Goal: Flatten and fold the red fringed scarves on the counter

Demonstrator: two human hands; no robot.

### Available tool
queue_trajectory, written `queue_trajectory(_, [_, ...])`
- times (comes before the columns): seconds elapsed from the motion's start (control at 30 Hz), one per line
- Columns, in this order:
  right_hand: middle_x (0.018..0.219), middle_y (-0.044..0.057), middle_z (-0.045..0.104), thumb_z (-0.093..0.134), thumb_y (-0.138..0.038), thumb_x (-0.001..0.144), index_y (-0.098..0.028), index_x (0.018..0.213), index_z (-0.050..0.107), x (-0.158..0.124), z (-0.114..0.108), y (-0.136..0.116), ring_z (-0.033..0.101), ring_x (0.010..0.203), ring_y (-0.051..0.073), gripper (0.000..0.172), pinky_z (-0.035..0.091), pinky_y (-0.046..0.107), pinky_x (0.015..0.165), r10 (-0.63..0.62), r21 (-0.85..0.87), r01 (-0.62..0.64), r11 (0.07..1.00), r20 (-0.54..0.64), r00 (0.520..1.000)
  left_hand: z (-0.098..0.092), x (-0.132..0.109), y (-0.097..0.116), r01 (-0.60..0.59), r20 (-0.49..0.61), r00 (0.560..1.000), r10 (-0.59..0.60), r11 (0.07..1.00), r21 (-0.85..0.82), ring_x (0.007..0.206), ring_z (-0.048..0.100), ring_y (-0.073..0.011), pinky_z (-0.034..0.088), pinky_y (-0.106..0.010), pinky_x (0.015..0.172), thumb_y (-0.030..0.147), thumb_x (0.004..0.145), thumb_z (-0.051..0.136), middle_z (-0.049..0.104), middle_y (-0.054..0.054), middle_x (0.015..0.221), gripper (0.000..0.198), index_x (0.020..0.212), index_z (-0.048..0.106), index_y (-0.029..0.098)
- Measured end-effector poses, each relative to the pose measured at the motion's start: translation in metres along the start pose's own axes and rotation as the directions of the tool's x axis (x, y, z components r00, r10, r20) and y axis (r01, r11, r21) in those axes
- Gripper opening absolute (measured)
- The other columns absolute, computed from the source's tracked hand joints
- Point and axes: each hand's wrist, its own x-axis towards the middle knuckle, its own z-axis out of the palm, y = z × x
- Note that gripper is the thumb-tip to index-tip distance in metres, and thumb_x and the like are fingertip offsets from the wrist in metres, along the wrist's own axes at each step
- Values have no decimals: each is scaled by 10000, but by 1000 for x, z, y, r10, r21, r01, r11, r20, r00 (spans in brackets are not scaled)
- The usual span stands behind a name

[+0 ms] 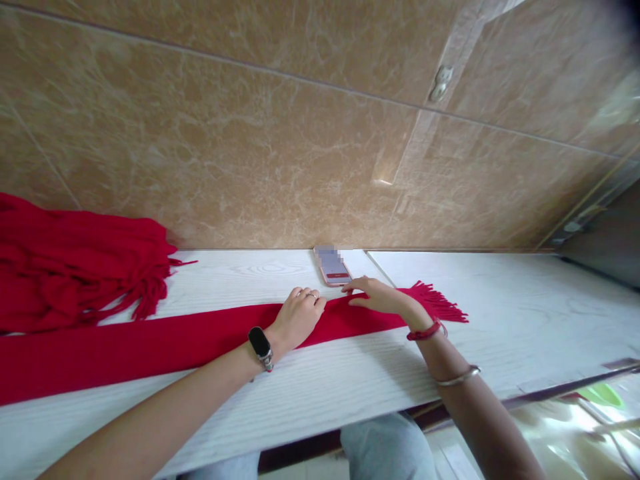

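Observation:
A long red scarf lies in a flat, narrow band along the white tabletop, with its fringe spread at the right end. My left hand rests on the band, fingers curled closed at its far edge; the fingertips are hidden. To the right, my right hand lies over the scarf near the fringed end. Its fingers are apart and stretched toward the left, with the fabric beneath them.
Bunched red fabric with a fringe is heaped at the left. A phone with its screen lit lies near the wall, just beyond my hands. Behind the white table rises a brown marbled wall. A green object shows below, at right.

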Motion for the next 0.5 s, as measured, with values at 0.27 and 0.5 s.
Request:
queue_trajectory(0.27, [924,122,632,454,-199,829,-134,919,619,24,29,-23,562,910,219,199,428,359,840,-125,18,124,992,23,992,-34,-17,-50,78,363,932,1,976,-201,908,573,-188,388,-279,803,250,853,494,638,-76,949,177,959,589,146])
queue_trajectory(0.5, [1093,140,600,416,-295,826,-159,1050,584,24,44,-2,536,1042,259,312,413,428,920,-131,26,133,991,-52,990,-87,-114,-143,260,501,849,-168,958,-118,874,576,-139,406,-198,772,265,813,558,635,-33,947,176,953,606,169])
